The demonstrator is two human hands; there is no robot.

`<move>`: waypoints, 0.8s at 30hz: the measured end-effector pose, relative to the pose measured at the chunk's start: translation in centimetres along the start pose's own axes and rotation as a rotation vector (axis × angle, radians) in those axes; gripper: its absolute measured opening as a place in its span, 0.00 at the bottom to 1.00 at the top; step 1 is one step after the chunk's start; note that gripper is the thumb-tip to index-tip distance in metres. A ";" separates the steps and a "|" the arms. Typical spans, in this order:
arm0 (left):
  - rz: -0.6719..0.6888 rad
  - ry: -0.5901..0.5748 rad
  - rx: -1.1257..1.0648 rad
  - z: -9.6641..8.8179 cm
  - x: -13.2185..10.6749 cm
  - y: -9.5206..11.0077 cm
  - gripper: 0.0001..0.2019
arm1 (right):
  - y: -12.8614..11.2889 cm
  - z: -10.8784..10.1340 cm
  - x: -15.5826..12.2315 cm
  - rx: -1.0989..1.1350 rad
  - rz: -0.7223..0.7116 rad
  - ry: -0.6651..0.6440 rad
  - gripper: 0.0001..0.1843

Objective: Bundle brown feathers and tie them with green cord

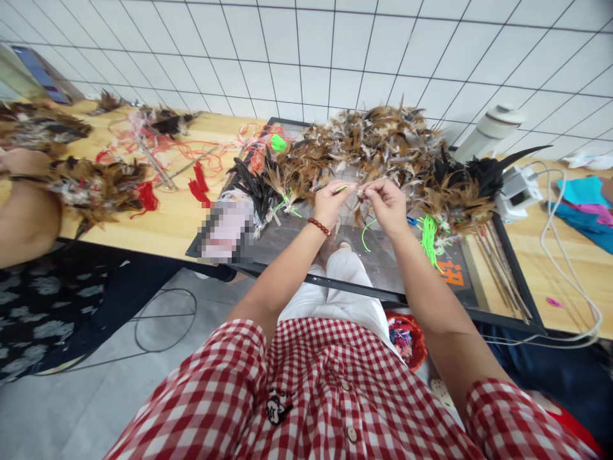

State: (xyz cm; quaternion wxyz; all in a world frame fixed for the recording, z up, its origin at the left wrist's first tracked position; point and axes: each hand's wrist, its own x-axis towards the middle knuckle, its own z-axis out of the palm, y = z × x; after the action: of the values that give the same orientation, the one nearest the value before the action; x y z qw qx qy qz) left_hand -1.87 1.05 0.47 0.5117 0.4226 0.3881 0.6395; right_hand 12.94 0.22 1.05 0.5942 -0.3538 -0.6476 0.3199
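My left hand (pixel 330 202) and my right hand (pixel 387 203) meet over a black-framed glass panel (pixel 383 265), fingers pinched together. Between them they hold a small bunch of brown feathers (pixel 358 191) and a thin neon green string (pixel 341 188). A loose end of green string (pixel 366 231) hangs below my right hand. A red bead bracelet (pixel 318 226) sits on my left wrist. Just beyond my hands lies a big heap of brown and black feathers (pixel 378 147).
Another person's arm (pixel 22 211) at the left rests by feather bundles and red string (pixel 143 144) on the wooden table (pixel 167 217). Green strings (pixel 428 237) and thin sticks (pixel 500 275) lie at the right, near a white device (pixel 514 191) with a cable.
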 end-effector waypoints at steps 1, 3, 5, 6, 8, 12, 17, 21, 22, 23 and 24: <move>-0.075 -0.007 -0.066 0.2 -0.2 0.3 0.05 | 0.0 0.0 -0.1 -0.047 -0.029 -0.023 0.23; -0.200 -0.033 -0.166 0.4 -0.6 1.1 0.07 | 0.3 0.0 -0.3 -0.122 -0.057 -0.050 0.22; -0.274 -0.048 -0.246 0.6 -1.0 1.8 0.08 | 0.6 0.0 -0.5 -0.173 -0.050 -0.040 0.21; -0.301 -0.054 -0.277 0.7 -1.1 2.1 0.08 | 0.8 0.0 -0.5 -0.191 -0.037 -0.034 0.21; -0.353 -0.070 -0.307 0.8 -1.2 2.5 0.09 | 1.1 0.0 -0.5 -0.198 -0.005 -0.030 0.19; -0.443 -0.096 -0.311 0.8 -1.4 3.0 0.10 | 0.9 -0.1 -0.4 -0.214 0.020 -0.023 0.15; -0.472 -0.116 -0.323 0.7 -1.4 3.2 0.08 | 0.1 -0.2 -0.2 -0.277 0.009 -0.003 0.13; -0.471 -0.131 -0.206 0.7 -1.5 3.1 0.05 | 0.4 -0.7 0.0 -0.337 -0.030 0.018 0.16; -0.464 -0.129 -0.175 0.8 -1.5 3.1 0.05 | 0.6 -0.8 0.0 -0.355 -0.059 0.019 0.16; -0.456 -0.129 -0.144 0.8 -1.6 3.1 0.04 | 0.8 -0.9 0.1 -0.372 -0.096 0.017 0.16; -0.444 -0.128 -0.107 0.9 -1.6 3.0 0.05 | 0.9 -1.0 0.1 -0.387 -0.139 0.012 0.16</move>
State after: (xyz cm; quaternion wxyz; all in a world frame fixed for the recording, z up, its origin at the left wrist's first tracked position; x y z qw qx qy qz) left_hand -1.83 -1.00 3.38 0.6852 0.3388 0.4037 0.5028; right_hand 14.00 0.85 0.43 0.5394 -0.4177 -0.7165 0.1454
